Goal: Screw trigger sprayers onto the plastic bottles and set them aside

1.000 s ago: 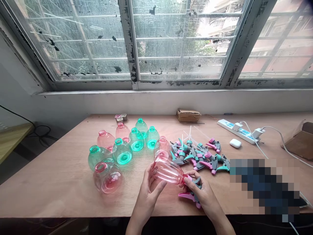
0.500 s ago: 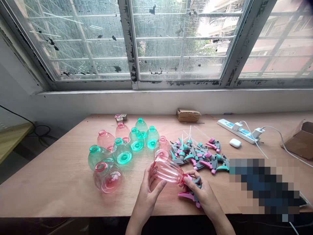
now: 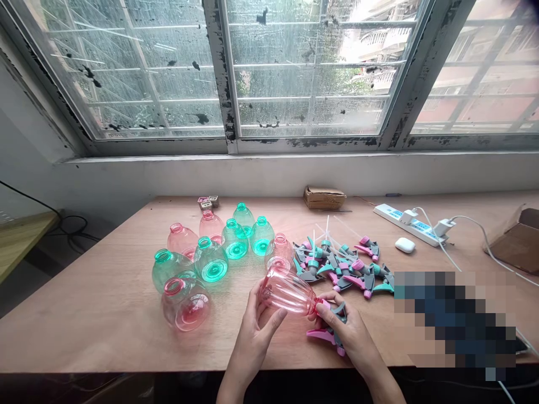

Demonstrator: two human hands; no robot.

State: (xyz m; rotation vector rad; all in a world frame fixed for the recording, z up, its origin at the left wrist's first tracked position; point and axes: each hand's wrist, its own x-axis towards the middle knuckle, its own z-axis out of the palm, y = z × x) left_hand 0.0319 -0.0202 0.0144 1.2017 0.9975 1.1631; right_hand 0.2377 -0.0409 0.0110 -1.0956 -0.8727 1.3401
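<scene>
The left hand (image 3: 255,331) is cupping the broad end of a clear pink bottle (image 3: 288,292), its grip closing around the plastic with thumb in front and fingers partly hiding behind. The right hand (image 3: 347,331) is pinching the collar of a spray head (image 3: 321,335) at the bottle's neck; this grip is covering most of the join, so how far the collar is seating is hard to tell. The bottle is lying sideways between both hands over the bench (image 3: 105,320), partly blocking a standing bottle (image 3: 278,258) behind. A pixelated patch (image 3: 458,320) is masking the bench's right side.
</scene>
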